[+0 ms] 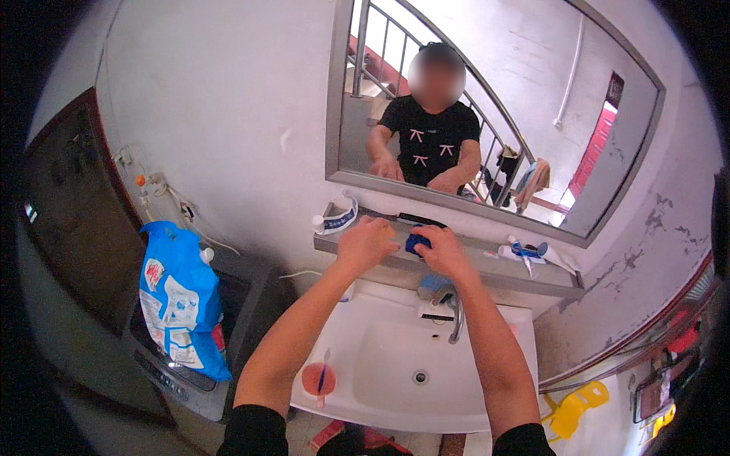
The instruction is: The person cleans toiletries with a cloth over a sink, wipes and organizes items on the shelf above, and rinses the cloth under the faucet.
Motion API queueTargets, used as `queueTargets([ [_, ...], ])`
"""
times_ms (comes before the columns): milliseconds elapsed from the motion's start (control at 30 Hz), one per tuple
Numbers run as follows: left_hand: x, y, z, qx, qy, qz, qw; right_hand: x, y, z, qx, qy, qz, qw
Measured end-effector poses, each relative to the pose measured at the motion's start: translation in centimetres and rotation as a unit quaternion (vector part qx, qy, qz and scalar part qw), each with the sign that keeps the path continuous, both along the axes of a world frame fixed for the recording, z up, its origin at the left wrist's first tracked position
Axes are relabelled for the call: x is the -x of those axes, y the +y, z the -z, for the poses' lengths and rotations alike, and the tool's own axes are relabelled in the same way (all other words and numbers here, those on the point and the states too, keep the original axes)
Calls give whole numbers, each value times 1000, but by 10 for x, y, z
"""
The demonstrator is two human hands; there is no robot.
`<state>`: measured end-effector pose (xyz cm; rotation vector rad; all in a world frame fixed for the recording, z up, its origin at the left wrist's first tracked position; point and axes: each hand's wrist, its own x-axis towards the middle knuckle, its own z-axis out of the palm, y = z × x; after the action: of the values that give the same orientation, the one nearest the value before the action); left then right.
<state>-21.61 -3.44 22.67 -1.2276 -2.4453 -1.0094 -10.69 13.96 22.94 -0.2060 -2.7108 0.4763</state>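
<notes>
Over the grey shelf (pixel 485 265) below the mirror, my left hand (pixel 366 240) has its fingers curled near a small yellowish thing (pixel 390 232); whether it grips it is unclear. My right hand (pixel 442 246) is closed around a dark blue object (pixel 417 241), partly hidden by the fingers. A curled toothpaste tube (pixel 338 221) with a white cap lies at the shelf's left end. More tubes (pixel 522 253) lie towards the right end. Behind my right hand is a flat black item (pixel 421 220).
Below the shelf is a white washbasin (pixel 393 353) with a metal faucet (pixel 457 319). A pink cup (pixel 319 379) holding a toothbrush stands on its left rim. A blue detergent bag (pixel 182 302) rests on a dark appliance at left. The mirror (pixel 604 171) hangs above.
</notes>
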Motion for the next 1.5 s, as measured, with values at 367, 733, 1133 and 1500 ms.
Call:
queueTargets([
  [367, 22, 8, -7, 175, 87, 70, 978, 10, -18, 2, -8, 57, 16, 998],
  [733, 32, -18, -5, 77, 63, 40, 994, 38, -20, 10, -29, 52, -69, 996],
  [1133, 65, -70, -17, 149, 25, -107, 983, 6, -20, -29, 24, 190, 13, 981],
  [1500, 43, -139, -15, -228, -8, -114, 967, 116, -109, 13, -82, 1, -6, 997],
])
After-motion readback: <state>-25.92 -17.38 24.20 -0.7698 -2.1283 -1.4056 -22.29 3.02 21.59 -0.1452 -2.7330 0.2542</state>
